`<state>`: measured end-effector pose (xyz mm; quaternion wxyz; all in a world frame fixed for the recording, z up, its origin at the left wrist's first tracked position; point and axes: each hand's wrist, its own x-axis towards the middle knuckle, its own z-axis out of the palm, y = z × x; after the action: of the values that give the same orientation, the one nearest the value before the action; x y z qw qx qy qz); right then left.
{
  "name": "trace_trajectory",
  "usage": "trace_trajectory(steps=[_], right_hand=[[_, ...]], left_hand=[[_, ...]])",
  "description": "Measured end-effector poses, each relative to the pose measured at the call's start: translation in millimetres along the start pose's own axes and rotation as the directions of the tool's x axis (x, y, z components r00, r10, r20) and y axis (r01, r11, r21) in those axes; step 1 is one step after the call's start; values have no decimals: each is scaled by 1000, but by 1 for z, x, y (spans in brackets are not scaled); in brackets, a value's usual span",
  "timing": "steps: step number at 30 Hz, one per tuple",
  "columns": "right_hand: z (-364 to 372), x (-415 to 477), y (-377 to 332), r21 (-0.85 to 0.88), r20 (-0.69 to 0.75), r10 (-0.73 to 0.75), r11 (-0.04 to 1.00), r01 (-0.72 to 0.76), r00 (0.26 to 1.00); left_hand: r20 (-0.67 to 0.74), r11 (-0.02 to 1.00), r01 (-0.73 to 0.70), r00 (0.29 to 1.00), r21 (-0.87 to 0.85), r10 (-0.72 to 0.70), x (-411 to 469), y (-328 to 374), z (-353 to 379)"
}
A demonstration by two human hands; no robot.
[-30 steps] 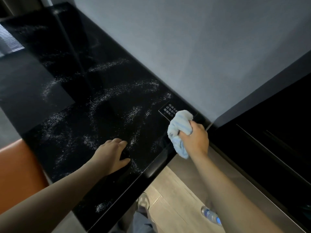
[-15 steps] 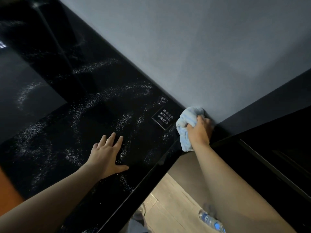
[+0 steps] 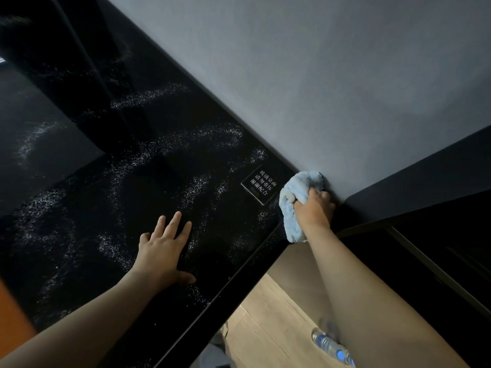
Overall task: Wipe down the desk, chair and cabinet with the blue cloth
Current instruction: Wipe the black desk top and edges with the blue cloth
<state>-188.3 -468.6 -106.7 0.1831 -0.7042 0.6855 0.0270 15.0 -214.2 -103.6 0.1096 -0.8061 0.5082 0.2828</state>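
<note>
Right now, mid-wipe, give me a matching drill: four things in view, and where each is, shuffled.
1 left hand
2 blue cloth
3 water bottle
4 printed sign

A on the wooden floor
B gripped by the right hand at the wall
C flat on the black desk, fingers spread
D on the desk beside the cloth

Pairs: 1-C, 2-B, 3-A, 4-D

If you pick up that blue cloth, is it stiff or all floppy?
Probably floppy: the blue cloth is bunched up in the right hand, and its loose end droops past the edge of the black desk. It looks fluffy like a towel, so likely light for its size, and unlikely to slip from a grip.
</note>
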Motion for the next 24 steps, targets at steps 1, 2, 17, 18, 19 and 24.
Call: trace_trajectory(steps=[1, 2, 17, 18, 19, 24], right_hand=[[1, -3, 0, 5, 1, -3, 1000, 3, 1000], [3, -7, 0, 3, 1, -4, 1000, 4, 1000], [25, -75, -2, -99, 17, -91, 991, 93, 996], [26, -79, -2, -112, 17, -94, 989, 95, 995], [28, -82, -2, -122, 21, -94, 988, 96, 995], [41, -105, -3, -77, 27, -107, 991, 109, 994]], left_hand=[[-5, 1000, -1, 1000, 3, 1, 0, 0, 0], [-8, 1000, -4, 1000, 9, 4, 0, 0, 0], [-20, 1000, -18, 1000, 17, 19, -1, -1, 2], [-25, 1000, -25, 999, 7, 25, -1, -1, 2], [-34, 999, -33, 999, -10, 33, -2, -2, 2], [-118, 981, -113, 988, -157, 96, -19, -13, 5]])
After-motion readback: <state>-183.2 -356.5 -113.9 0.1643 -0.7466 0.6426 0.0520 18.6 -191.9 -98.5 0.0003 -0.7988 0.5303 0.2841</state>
